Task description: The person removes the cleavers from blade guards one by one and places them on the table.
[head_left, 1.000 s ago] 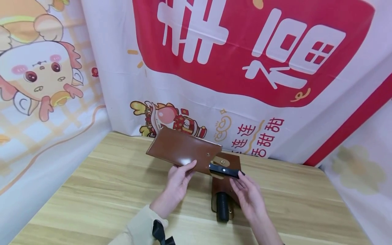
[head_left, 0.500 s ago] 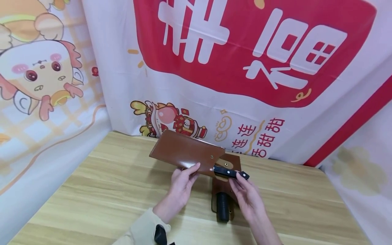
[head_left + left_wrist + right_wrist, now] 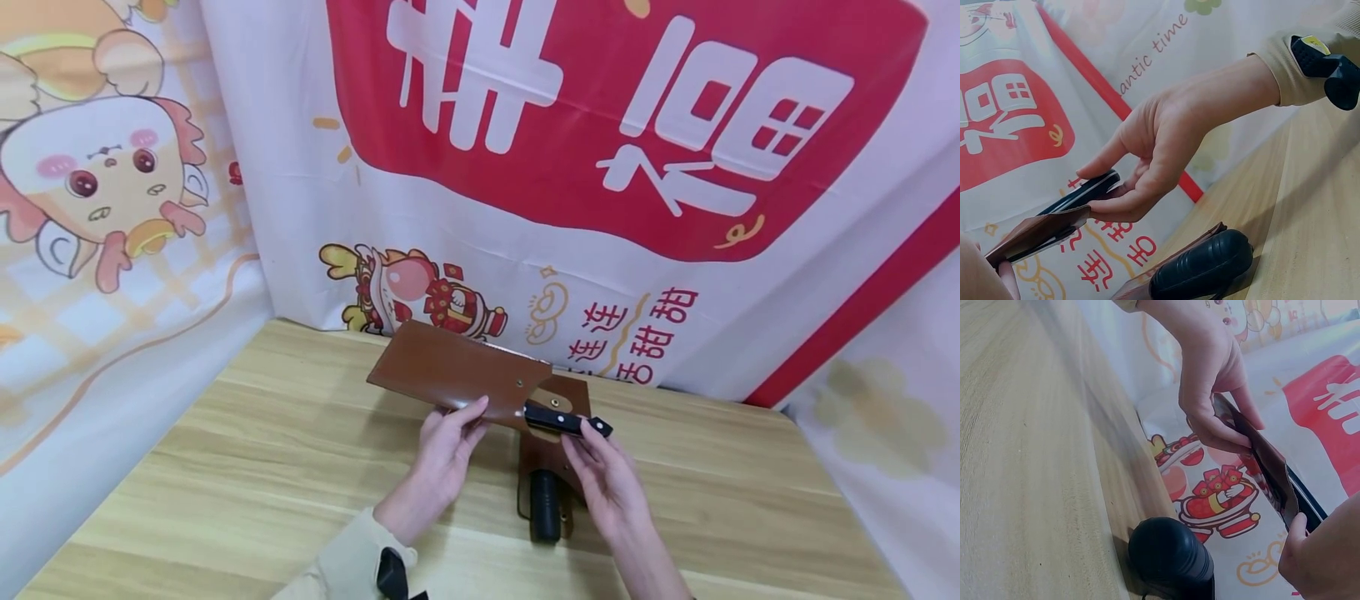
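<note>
A brown leather sheath is held tilted above the table, with a black riveted knife handle projecting from its right end; the blade is hidden inside. My left hand pinches the sheath's lower edge, thumb on the front. Near the handle's end, my right hand grips it between thumb and fingers, as the left wrist view also shows with the handle. Below lies a second brown sheath on the table, and a ribbed black handle on it points toward me.
The wood-grain table spreads around the hands. A white cloth backdrop with a red panel and cartoon prints hangs behind it. Another printed cloth borders the left side.
Both hands have shifted slightly right and down with the held sheath and knife. My right fingers sit a bit further in from the handle's end. The second sheath has stayed put.
</note>
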`<control>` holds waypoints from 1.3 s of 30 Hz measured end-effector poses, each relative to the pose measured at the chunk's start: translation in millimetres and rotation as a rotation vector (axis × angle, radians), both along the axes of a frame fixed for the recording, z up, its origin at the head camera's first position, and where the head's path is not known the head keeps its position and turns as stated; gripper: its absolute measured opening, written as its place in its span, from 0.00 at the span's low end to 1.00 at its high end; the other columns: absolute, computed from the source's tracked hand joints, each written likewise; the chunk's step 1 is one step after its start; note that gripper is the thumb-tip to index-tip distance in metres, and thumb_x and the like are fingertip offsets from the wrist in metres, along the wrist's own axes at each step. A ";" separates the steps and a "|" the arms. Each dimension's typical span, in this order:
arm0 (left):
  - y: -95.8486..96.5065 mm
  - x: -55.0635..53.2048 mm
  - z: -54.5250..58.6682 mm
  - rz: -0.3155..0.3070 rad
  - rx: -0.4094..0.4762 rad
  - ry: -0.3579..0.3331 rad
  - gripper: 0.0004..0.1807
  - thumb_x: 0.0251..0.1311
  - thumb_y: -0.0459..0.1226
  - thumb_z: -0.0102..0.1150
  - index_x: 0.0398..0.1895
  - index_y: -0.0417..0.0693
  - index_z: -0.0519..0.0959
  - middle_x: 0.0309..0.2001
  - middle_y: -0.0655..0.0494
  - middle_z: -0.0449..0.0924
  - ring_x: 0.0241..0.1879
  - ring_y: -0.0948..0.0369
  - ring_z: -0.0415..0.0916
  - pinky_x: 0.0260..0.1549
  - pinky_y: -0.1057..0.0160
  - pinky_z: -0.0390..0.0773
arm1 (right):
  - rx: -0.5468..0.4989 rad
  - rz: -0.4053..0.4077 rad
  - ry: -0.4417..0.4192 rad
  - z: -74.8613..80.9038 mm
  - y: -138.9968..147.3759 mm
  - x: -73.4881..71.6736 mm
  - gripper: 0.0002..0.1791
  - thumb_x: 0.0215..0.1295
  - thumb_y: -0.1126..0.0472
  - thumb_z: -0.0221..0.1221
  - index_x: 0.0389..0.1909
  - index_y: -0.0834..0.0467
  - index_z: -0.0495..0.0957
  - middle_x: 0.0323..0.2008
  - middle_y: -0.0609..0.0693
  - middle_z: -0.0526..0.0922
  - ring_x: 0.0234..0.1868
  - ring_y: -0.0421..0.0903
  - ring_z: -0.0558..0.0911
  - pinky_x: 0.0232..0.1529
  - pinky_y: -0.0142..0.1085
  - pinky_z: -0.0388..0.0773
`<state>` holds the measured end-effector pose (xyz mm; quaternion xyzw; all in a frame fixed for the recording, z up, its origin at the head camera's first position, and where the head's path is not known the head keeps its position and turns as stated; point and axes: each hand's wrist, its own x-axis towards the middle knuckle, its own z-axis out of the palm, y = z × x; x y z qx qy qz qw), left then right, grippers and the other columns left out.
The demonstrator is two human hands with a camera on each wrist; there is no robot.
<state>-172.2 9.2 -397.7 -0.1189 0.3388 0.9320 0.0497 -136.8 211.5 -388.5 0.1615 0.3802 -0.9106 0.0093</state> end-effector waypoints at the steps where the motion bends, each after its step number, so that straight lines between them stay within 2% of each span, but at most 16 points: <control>1: -0.2 -0.2 -0.1 0.001 0.001 0.001 0.28 0.66 0.21 0.60 0.66 0.30 0.61 0.56 0.42 0.73 0.50 0.57 0.81 0.59 0.61 0.80 | 0.003 0.000 -0.003 0.2 0.0 -0.4 0.23 0.77 0.70 0.55 0.68 0.66 0.63 0.48 0.55 0.83 0.52 0.44 0.84 0.68 0.38 0.72; 4: -1.0 -0.5 -0.1 0.008 0.000 -0.005 0.26 0.66 0.21 0.60 0.64 0.31 0.63 0.55 0.43 0.74 0.49 0.58 0.81 0.58 0.61 0.80 | 0.012 0.000 -0.013 1.4 -0.1 -1.3 0.24 0.77 0.70 0.56 0.69 0.65 0.62 0.48 0.55 0.83 0.52 0.44 0.84 0.68 0.38 0.73; 6: -1.9 -0.6 -0.1 0.013 -0.002 -0.010 0.25 0.66 0.21 0.60 0.63 0.32 0.63 0.53 0.44 0.75 0.48 0.58 0.81 0.57 0.61 0.81 | 0.018 -0.002 -0.014 2.0 0.4 -1.8 0.21 0.77 0.69 0.56 0.66 0.65 0.65 0.48 0.55 0.83 0.52 0.44 0.84 0.68 0.38 0.73; 13: -6.1 -3.7 1.5 0.022 -0.022 -0.010 0.26 0.67 0.23 0.61 0.64 0.32 0.63 0.54 0.45 0.74 0.48 0.59 0.80 0.56 0.63 0.81 | -0.021 -0.008 -0.001 4.0 5.6 0.0 0.05 0.76 0.69 0.56 0.49 0.62 0.77 0.48 0.54 0.83 0.52 0.44 0.84 0.67 0.38 0.73; 19: -9.3 -7.0 3.8 0.036 -0.012 -0.007 0.23 0.68 0.23 0.60 0.63 0.33 0.64 0.51 0.47 0.74 0.47 0.60 0.80 0.53 0.65 0.82 | -0.050 -0.011 0.004 5.8 8.5 0.6 0.05 0.76 0.70 0.57 0.42 0.60 0.81 0.46 0.53 0.83 0.50 0.44 0.84 0.65 0.38 0.75; 27: -11.5 -8.4 5.0 0.044 0.009 -0.007 0.25 0.68 0.22 0.59 0.65 0.33 0.63 0.54 0.44 0.74 0.48 0.60 0.81 0.57 0.63 0.80 | -0.079 -0.010 0.011 7.2 13.2 1.8 0.05 0.75 0.70 0.57 0.40 0.61 0.82 0.44 0.52 0.83 0.50 0.45 0.84 0.65 0.37 0.75; 32: -14.5 -10.2 7.6 0.057 0.020 -0.013 0.23 0.68 0.22 0.59 0.62 0.33 0.63 0.54 0.43 0.74 0.48 0.59 0.81 0.57 0.63 0.80 | -0.090 -0.018 0.010 8.7 15.1 1.6 0.04 0.75 0.70 0.58 0.40 0.61 0.82 0.44 0.52 0.83 0.49 0.45 0.84 0.65 0.37 0.76; 39: -17.8 -12.6 9.9 0.066 0.021 -0.023 0.20 0.68 0.22 0.59 0.59 0.35 0.65 0.51 0.46 0.76 0.47 0.60 0.81 0.55 0.64 0.81 | -0.084 -0.033 -0.005 12.1 16.6 1.6 0.04 0.74 0.70 0.59 0.46 0.61 0.79 0.46 0.52 0.81 0.50 0.45 0.84 0.66 0.37 0.75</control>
